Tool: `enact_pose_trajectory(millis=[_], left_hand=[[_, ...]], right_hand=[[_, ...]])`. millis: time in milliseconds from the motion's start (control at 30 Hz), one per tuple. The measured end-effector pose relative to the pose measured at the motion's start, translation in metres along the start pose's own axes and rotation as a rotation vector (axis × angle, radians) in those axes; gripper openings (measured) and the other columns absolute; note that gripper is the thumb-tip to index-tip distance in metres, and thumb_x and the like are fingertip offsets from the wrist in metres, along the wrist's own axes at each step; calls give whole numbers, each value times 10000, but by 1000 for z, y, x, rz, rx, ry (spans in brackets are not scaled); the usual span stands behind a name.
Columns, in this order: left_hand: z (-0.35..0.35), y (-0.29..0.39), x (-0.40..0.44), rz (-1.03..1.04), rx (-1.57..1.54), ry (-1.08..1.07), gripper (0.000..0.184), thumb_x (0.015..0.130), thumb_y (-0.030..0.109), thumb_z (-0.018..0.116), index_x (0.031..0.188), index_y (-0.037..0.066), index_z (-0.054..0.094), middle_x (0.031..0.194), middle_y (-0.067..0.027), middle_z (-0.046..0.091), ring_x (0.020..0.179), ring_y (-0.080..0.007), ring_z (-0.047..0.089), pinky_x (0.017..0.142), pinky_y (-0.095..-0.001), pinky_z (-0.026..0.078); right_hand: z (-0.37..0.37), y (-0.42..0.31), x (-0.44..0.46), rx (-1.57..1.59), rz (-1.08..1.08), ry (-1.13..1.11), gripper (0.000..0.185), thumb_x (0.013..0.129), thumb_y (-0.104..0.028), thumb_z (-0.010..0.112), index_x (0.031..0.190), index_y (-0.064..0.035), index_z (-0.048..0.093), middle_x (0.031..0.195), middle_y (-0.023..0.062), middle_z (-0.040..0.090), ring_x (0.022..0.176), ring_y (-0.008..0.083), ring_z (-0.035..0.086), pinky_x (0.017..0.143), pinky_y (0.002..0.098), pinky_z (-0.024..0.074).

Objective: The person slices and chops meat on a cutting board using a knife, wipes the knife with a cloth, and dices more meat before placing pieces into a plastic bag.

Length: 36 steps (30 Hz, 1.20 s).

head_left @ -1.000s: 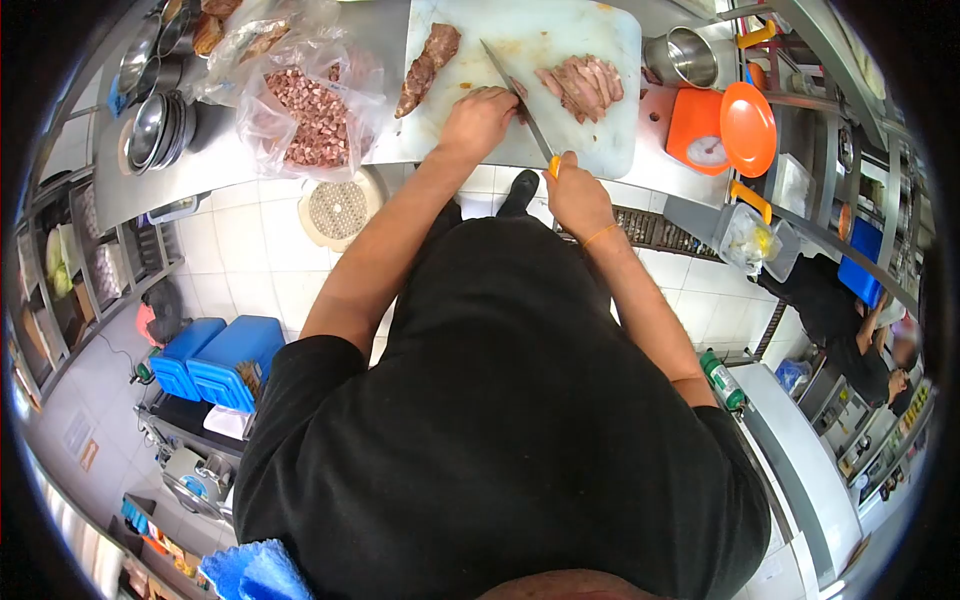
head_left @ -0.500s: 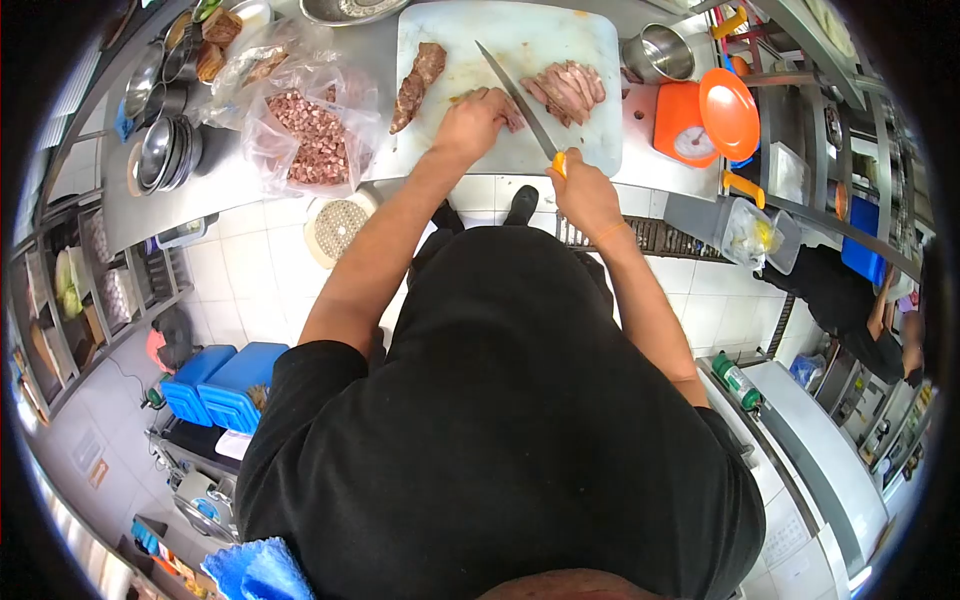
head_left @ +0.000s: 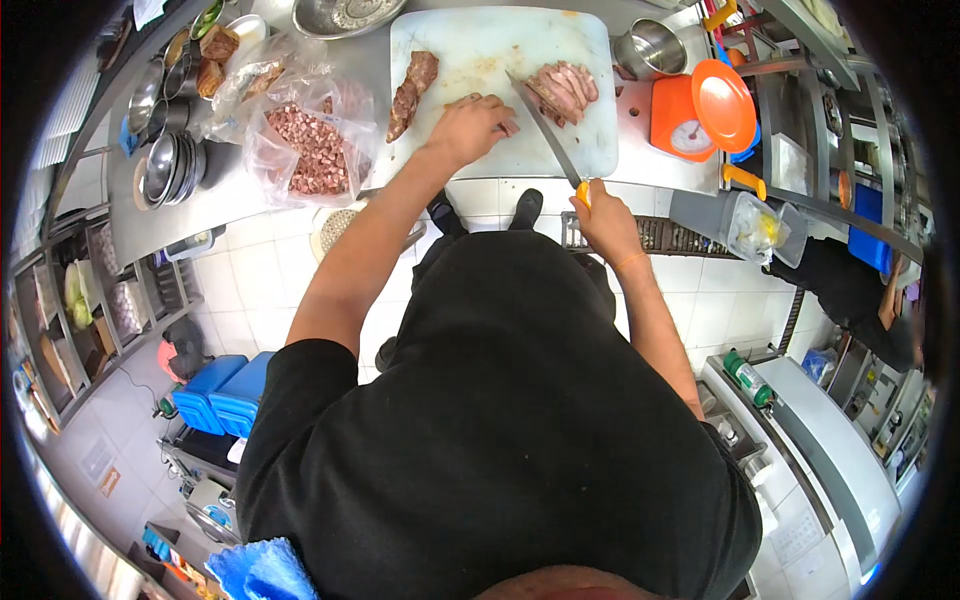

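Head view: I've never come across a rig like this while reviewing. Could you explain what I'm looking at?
There is no machine here, just a person's two bare hands. One camera, worn on the head, looks forward and down, so the black short-sleeved shirt fills the middle.

The right hand has its grip around the yellow handle of a long steel-bladed knife. The left hand is over a white rectangular cutting board, a small piece of meat at its fingertips.

Also on the board are a pile of sliced pinkish-brown meat and a long browned chunk of meat. Left of it sits a clear plastic bag of diced pink meat; right, an orange dial scale.
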State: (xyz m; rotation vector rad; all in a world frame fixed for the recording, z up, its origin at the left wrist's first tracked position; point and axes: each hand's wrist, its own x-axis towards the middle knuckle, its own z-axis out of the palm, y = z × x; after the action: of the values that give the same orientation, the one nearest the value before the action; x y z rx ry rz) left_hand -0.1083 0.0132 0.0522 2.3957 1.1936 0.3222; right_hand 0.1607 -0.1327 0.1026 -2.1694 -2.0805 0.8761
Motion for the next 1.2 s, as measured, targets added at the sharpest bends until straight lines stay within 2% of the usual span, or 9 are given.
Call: enact_pose_trajectory(millis=[133, 333, 533, 633, 733, 833, 933, 1033, 1200], left_hand=[[14, 3, -4, -5, -86, 135, 316, 907, 204, 772, 1212, 136, 725, 1141, -98, 708, 1073, -351, 697, 958, -463, 561], [27, 30, -3, -226, -86, 220, 324, 892, 216, 804, 1174, 95, 700, 1076, -145, 708, 998, -379, 708, 866, -475, 582], [26, 32, -10, -322, -182, 245, 396, 876, 217, 830, 1210, 73, 672, 1095, -167, 709, 1008, -373, 714, 877, -480, 580], [20, 32, -16, -302, -129, 301, 414, 875, 228, 835, 1221, 75, 667, 1089, -162, 715, 998, -365, 719, 878, -482, 579], [21, 28, -21, -336, -76, 309, 369, 874, 225, 833, 1178, 75, 689, 1051, -152, 720, 986, -364, 719, 877, -481, 580], [19, 27, -22, -349, -111, 185, 292, 880, 202, 816, 1119, 70, 712, 1030, -143, 720, 983, -360, 718, 868, -470, 581], [24, 26, -19, -296, -158, 258, 227, 886, 165, 797, 1073, 62, 720, 1009, -135, 718, 965, -354, 716, 854, -460, 581], [24, 24, -17, -243, -199, 284, 234, 884, 134, 789, 1096, 65, 718, 997, -128, 714, 945, -345, 715, 843, -451, 580], [22, 26, -17, -256, -267, 354, 279, 875, 144, 806, 1129, 64, 723, 1007, -140, 715, 956, -356, 713, 858, -451, 582]], right_hand=[[6, 13, -6, -10, -30, -34, 412, 1055, -352, 608, 1140, 45, 536, 816, 305, 706, 802, 516, 697, 713, 606, 543], [19, 1, 6, -48, -31, 17, 400, 1040, -372, 619, 1182, -9, 530, 843, 262, 735, 805, 478, 724, 718, 590, 556], [13, -16, 35, -65, -75, 48, 358, 1045, -359, 617, 1169, -36, 527, 848, 249, 733, 804, 479, 717, 717, 590, 547], [7, -14, 37, -102, -70, 22, 355, 1048, -356, 600, 1197, -39, 541, 884, 231, 748, 831, 462, 728, 739, 579, 556], [10, -9, 33, -93, -63, 26, 348, 1050, -359, 598, 1187, -44, 540, 893, 234, 747, 837, 461, 728, 744, 578, 555], [12, -11, 26, -72, -34, 9, 349, 1051, -361, 598, 1176, -41, 537, 901, 241, 745, 839, 465, 727, 745, 581, 555], [19, -19, 25, -54, -23, 2, 355, 1046, -358, 605, 1172, -34, 534, 899, 247, 743, 835, 473, 725, 743, 584, 557], [23, -22, 28, -22, -78, 65, 369, 1047, -379, 612, 1133, -30, 533, 840, 247, 726, 800, 477, 711, 700, 600, 535], [16, -25, 31, -44, -71, 40, 370, 1045, -375, 620, 1131, -26, 538, 871, 249, 736, 813, 479, 715, 711, 599, 537]])
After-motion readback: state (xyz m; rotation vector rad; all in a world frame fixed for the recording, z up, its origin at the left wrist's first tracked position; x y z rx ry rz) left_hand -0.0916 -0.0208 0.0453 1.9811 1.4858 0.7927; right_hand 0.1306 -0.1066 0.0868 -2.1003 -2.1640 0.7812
